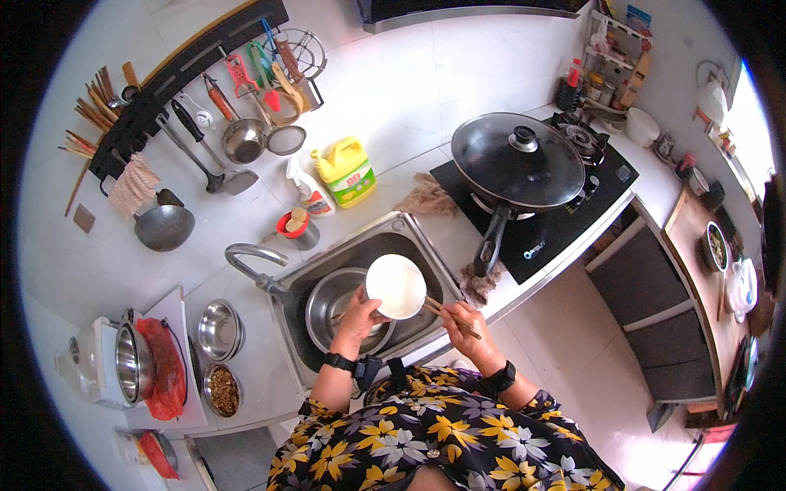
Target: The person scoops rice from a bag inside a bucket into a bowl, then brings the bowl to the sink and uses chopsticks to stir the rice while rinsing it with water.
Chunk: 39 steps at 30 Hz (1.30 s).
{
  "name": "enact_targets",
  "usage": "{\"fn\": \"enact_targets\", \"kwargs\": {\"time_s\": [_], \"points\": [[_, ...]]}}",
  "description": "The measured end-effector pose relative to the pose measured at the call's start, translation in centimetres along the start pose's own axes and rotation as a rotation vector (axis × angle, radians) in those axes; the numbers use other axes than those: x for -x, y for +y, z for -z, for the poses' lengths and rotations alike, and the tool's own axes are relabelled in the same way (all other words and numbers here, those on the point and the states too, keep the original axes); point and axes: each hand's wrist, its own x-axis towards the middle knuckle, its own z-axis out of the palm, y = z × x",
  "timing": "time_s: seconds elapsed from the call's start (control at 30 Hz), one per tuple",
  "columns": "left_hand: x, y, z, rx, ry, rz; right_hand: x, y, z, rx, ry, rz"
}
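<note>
My left hand grips a white bowl by its near rim and holds it above the sink. Something pale lies inside the bowl, too bright to name. A pair of wooden chopsticks is in my right hand, just right of the bowl. Their far ends meet the bowl's right edge, and I cannot tell whether they touch it. Below the bowl, a stainless steel basin sits in the sink, partly covered by my left hand and the bowl.
Left of the sink arches the faucet. Steel bowls and a bowl of brown bits stand on the left counter. A lidded wok rests on the gas stove, its handle pointing towards me. Behind the sink stands a yellow detergent jug.
</note>
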Motion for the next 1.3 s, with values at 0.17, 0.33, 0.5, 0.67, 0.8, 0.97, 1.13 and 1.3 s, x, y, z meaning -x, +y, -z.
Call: {"fn": "enact_targets", "kwargs": {"time_s": [0.17, 0.33, 0.5, 0.67, 0.8, 0.97, 1.13, 1.3], "points": [[0.1, 0.3, -0.4, -0.017, 0.010, -0.013, 0.1, 0.4, -0.2, -0.014, -0.001, -0.005], [0.1, 0.3, -0.4, -0.038, 0.048, -0.009, 0.1, 0.1, -0.1, -0.011, 0.001, 0.005], [0.2, 0.4, -0.8, -0.044, 0.045, -0.015, 0.1, 0.2, 0.0, -0.012, -0.012, -0.024], [0.1, 0.2, -1.1, -0.067, 0.071, -0.029, 0.3, 0.6, 0.0, -0.015, -0.002, -0.014], [0.1, 0.2, -1.2, -0.063, 0.055, -0.028, 0.3, 0.5, 0.1, -0.020, 0.000, -0.003], [-0.1, -0.1, -1.0, -0.057, 0.048, -0.020, 0.4, 0.8, 0.1, -0.032, -0.010, -0.024], [-0.2, 0.2, -1.4, -0.063, 0.039, -0.028, 0.4, 1.5, 0.0, -0.043, 0.003, -0.016], [-0.2, 0.4, -1.3, -0.084, 0.044, -0.030, 0.0, 0.7, 0.2, 0.004, -0.011, -0.003]]}}
